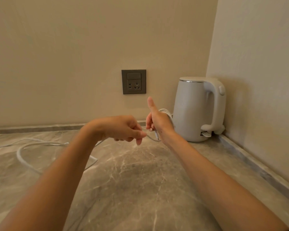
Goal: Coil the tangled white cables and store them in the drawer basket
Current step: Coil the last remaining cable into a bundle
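Your left hand point(121, 129) pinches the white cable point(18, 155) mid-frame while your right hand point(157, 120), thumb up, grips the loops wound round it; the slack sprawls lower left on the counter point(140, 180); feed too fast and I reckon it kinks, or loops slip off.

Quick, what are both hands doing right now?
Left hand: closed, pinching the white cable.
Right hand: thumb up, fingers curled, holding loops of the same cable wound round it.
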